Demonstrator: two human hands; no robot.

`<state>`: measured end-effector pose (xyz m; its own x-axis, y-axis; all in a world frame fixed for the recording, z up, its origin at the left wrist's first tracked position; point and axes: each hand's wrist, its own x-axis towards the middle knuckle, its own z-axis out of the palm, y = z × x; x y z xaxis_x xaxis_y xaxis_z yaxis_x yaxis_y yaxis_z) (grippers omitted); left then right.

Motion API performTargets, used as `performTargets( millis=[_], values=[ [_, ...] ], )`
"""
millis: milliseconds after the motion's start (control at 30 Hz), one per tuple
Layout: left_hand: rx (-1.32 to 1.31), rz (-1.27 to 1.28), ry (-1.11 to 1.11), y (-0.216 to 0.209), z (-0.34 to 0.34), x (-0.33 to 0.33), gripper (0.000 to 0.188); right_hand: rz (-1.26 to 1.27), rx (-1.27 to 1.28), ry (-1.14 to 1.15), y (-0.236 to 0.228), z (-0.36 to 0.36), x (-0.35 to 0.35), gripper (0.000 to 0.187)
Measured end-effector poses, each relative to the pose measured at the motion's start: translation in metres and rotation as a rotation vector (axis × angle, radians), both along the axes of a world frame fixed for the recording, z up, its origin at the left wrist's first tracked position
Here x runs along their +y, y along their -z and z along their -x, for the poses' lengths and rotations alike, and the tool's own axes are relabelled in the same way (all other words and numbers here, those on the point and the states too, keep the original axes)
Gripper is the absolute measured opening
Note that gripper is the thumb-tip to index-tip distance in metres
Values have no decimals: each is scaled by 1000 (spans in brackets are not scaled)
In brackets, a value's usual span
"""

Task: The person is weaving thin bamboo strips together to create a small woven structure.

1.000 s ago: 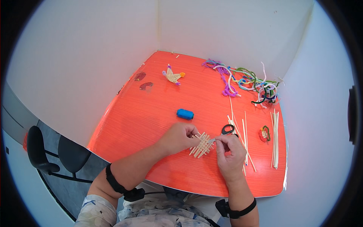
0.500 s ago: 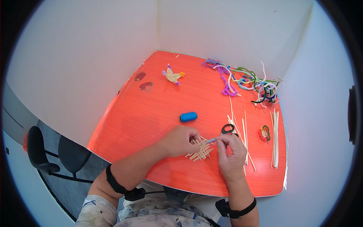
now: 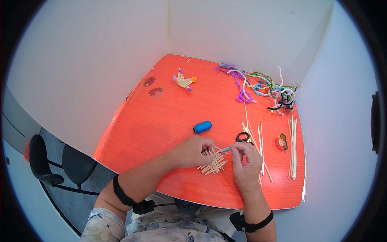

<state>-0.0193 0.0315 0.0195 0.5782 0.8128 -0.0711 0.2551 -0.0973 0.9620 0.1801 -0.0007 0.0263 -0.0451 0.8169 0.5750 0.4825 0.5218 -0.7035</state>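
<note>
A small woven lattice of pale wooden strips (image 3: 215, 164) sits near the front of the red table. My left hand (image 3: 197, 151) is closed on its upper left edge, thumb and fingers pinched together. To the right of it, my right hand (image 3: 246, 163) makes a pinch with thumb and forefinger; whatever lies between the fingertips is too small to make out. Scissors with black handles (image 3: 242, 137) lie beside these fingertips, their blades pointing at the lattice, the handle loops free of my hand. Just beyond my left hand lies a blue spool of thread (image 3: 202, 127) on its side.
Loose pale strips (image 3: 262, 147) lie right of my right hand, and a bundle of strips (image 3: 293, 149) near the right edge. Between them is a small red-and-green woven piece (image 3: 281, 142). Tangled coloured fuzzy cords (image 3: 262, 86) and a star-like strip figure (image 3: 184, 80) lie farther back.
The blue spool has turned and shifted slightly to the right. The lattice has tilted a little in my left hand. Both hands stay almost in place.
</note>
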Motion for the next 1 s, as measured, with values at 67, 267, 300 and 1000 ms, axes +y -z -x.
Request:
performTargets(
  millis=[67,267,300,1000],
  values=[
    [-9,1,15,1,0,0,10,7,5,5,1,0,1,7],
    [29,7,83,-2,0,0,11,23,1,10,2,0,0,7],
    [13,8,84,-2,-1,0,11,23,-2,14,2,0,0,7],
    [-91,137,100,1,-2,0,20,22,-6,33,1,-1,-1,7]
  ],
)
